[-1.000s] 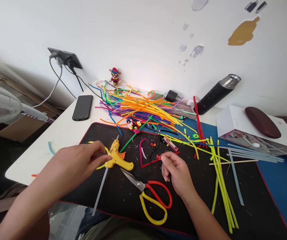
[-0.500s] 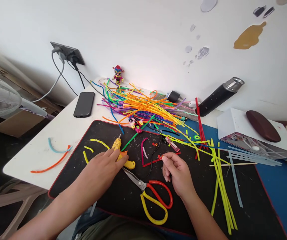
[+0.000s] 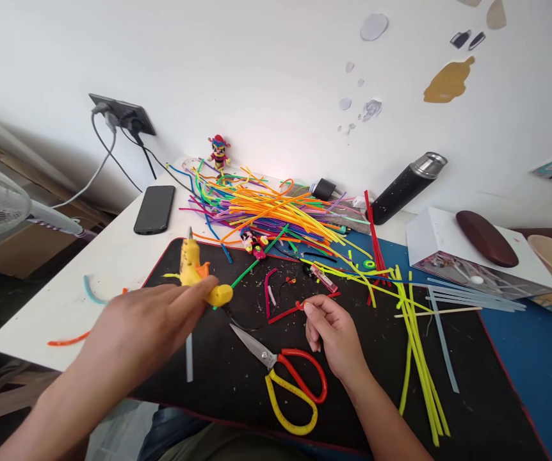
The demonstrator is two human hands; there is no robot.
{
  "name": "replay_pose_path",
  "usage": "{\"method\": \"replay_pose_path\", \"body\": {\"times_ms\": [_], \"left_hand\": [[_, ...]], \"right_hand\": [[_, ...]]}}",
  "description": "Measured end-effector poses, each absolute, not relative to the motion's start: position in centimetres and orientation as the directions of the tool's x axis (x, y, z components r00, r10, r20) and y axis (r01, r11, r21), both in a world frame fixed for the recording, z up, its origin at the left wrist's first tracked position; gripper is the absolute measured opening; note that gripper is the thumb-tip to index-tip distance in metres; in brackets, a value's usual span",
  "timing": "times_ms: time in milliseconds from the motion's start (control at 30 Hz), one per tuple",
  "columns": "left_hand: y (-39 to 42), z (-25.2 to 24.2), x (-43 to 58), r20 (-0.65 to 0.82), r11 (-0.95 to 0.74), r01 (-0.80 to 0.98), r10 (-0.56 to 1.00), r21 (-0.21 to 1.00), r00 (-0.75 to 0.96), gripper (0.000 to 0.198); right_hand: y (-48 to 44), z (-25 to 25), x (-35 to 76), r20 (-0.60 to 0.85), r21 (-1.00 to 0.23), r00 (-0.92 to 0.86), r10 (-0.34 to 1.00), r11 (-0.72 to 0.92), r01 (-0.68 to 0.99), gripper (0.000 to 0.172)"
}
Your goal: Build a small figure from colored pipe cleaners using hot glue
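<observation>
My left hand grips the handle of a yellow glue gun, raised off the mat with its nozzle pointing up and away. A clear glue stick shows below that hand. My right hand pinches a small red piece of pipe cleaner between thumb and index finger. A longer red pipe cleaner lies just left of those fingertips. Scissors with one red and one yellow handle rest on the black mat between my hands, blades partly apart. A magenta bent strip lies beyond them.
A heap of coloured pipe cleaners spreads along the wall, with a small figure behind it. A phone lies left. To the right are yellow-green pipe cleaners, a black flask and a white box.
My left hand has lifted the glue gun off the mat and moved it left, nozzle turned upward. My right hand stays nearly in place with the red piece. The view has shifted slightly right.
</observation>
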State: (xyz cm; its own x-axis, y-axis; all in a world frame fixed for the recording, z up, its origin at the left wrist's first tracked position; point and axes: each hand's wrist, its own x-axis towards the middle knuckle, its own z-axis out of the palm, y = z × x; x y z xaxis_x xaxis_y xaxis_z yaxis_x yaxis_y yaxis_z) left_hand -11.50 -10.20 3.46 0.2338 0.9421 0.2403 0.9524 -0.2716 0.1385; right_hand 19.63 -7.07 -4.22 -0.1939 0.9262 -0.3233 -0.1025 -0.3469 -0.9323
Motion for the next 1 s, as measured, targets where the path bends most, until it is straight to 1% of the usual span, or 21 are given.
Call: {"method": "replay_pose_path", "body": {"times_ms": [67, 133, 200, 267, 333, 400, 467, 567, 700, 767, 833, 933, 1000], "left_hand": [[-10.1, 4.2, -12.1, 0.323, -0.191, 0.953, 0.940, 0.234, 0.109, 0.034], [-9.7, 4.8, -12.2, 0.312, -0.110, 0.915, 0.950, 0.388, -0.018, 0.036], [-8.9, 5.1, -11.9, 0.214, -0.015, 0.789, 0.966, 0.614, -0.148, 0.039], [-8.2, 5.3, -11.4, 0.068, 0.088, 0.570, 0.967, 0.817, -0.247, 0.043], [-7.5, 5.5, -11.0, -0.029, 0.138, 0.366, 0.957, 0.920, -0.290, 0.049], [-6.9, 5.7, -10.7, -0.034, 0.116, 0.262, 0.955, 0.958, -0.296, 0.055], [-6.6, 5.7, -10.6, -0.017, 0.079, 0.214, 0.961, 0.974, -0.278, 0.058], [-6.4, 5.4, -10.9, -0.036, 0.072, 0.136, 0.968, 0.988, -0.250, 0.062], [-6.2, 4.5, -11.3, -0.032, 0.026, -0.025, 0.968, 0.999, -0.247, 0.052], [-6.1, 4.1, -11.2, -0.001, -0.009, -0.039, 0.968, 0.999, -0.251, 0.051], [-6.0, 3.7, -10.8, 0.032, -0.034, -0.004, 0.959, 0.999, -0.280, 0.048], [-5.6, 3.3, -10.1, 0.036, -0.015, 0.062, 0.931, 0.998, -0.363, 0.035], [-5.3, 3.1, -9.8, 0.022, 0.001, 0.062, 0.925, 0.998, -0.378, 0.031]], "right_hand": [[-7.0, -4.2, 19.6, -0.322, -0.932, -0.196, 0.926, -0.347, -0.107, 0.040], [-7.1, -4.1, 19.6, -0.319, -0.933, -0.194, 0.928, -0.344, -0.109, 0.042], [-7.1, -4.0, 19.6, -0.317, -0.935, -0.189, 0.929, -0.340, -0.101, 0.044], [-7.2, -3.9, 19.7, -0.317, -0.937, -0.187, 0.930, -0.337, -0.091, 0.045], [-7.3, -4.0, 19.7, -0.315, -0.938, -0.191, 0.930, -0.336, -0.087, 0.045], [-7.2, -4.0, 19.7, -0.316, -0.938, -0.198, 0.928, -0.337, -0.085, 0.045], [-7.2, -4.0, 19.7, -0.318, -0.936, -0.200, 0.927, -0.341, -0.088, 0.048], [-7.1, -4.1, 19.7, -0.320, -0.934, -0.201, 0.926, -0.343, -0.095, 0.050], [-7.2, -4.1, 19.7, -0.321, -0.934, -0.210, 0.924, -0.345, -0.090, 0.050], [-7.2, -4.1, 19.7, -0.321, -0.934, -0.213, 0.923, -0.346, -0.089, 0.051], [-7.2, -4.0, 19.7, -0.321, -0.934, -0.214, 0.923, -0.345, -0.088, 0.052], [-7.2, -3.9, 19.7, -0.319, -0.935, -0.217, 0.922, -0.344, -0.084, 0.052], [-7.2, -3.9, 19.7, -0.322, -0.934, -0.217, 0.922, -0.346, -0.083, 0.052]]}}
